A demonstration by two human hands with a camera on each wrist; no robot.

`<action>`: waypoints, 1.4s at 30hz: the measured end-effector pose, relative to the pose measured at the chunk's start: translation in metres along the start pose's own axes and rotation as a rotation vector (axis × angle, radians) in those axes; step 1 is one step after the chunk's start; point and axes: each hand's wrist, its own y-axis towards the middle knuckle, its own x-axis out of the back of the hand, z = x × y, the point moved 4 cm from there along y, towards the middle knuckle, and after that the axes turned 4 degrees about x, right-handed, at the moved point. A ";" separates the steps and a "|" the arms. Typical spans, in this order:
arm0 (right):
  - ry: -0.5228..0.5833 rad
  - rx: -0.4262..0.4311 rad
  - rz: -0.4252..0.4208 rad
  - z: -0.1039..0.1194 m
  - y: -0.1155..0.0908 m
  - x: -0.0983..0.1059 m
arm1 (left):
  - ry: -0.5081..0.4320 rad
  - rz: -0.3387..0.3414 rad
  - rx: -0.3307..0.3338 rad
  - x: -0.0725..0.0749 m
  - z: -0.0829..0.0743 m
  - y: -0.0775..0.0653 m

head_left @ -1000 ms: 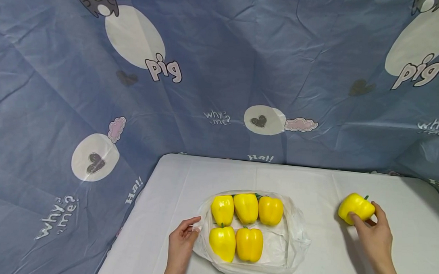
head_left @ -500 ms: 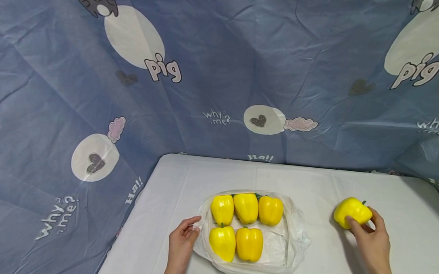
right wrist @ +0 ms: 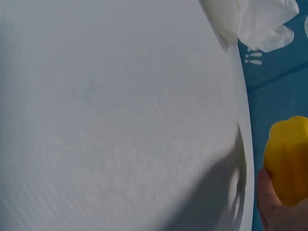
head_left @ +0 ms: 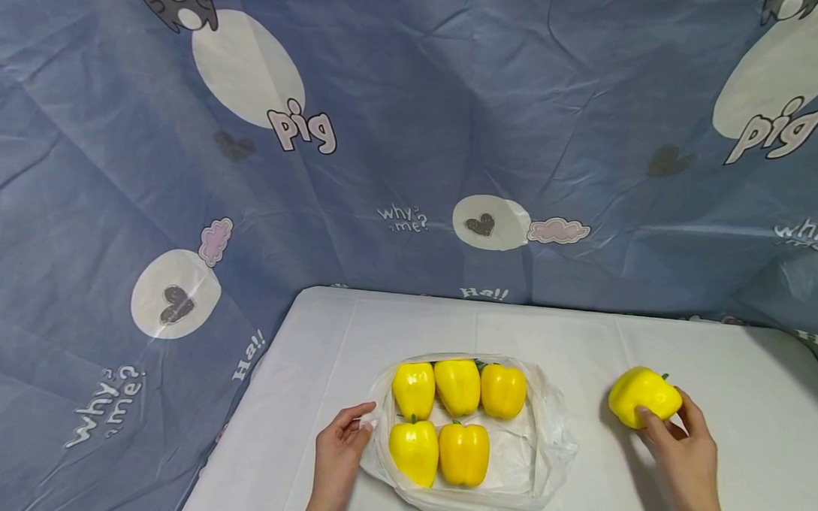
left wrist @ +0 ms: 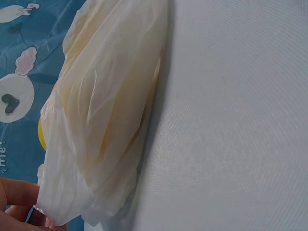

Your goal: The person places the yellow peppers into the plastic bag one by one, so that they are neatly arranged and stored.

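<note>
My left hand (head_left: 338, 454) pinches the left rim of a white translucent plastic bag (head_left: 555, 433), whose mouth is spread wide. In the left wrist view the bag's crinkled side (left wrist: 91, 125) hangs from thumb and fingers. Several yellow bell peppers lie inside, among them a front-left one (head_left: 413, 453) and a front-right one (head_left: 464, 454). To the right of the bag, my right hand (head_left: 685, 453) grips another yellow bell pepper (head_left: 642, 399) with a green stem, thumb in front and fingers behind. The right wrist view shows this pepper (right wrist: 288, 159) at its edge.
A white-covered table (head_left: 380, 318) lies under everything. Behind it and at the left hangs a blue printed cloth (head_left: 413, 135). Inside the bag, bare plastic shows at the front right, beside the peppers.
My right hand has carried its bell pepper a short way left, nearer the bag, and slightly toward me. The left hand and the bag have stayed in place.
</note>
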 end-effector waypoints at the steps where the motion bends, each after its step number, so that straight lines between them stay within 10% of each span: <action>1: -0.001 0.003 0.003 0.001 -0.001 -0.001 | 0.004 -0.003 0.001 0.000 0.000 0.000; 42: 0.112 0.231 0.130 0.012 -0.038 -0.024 | -0.011 -0.009 -0.009 0.002 0.002 0.000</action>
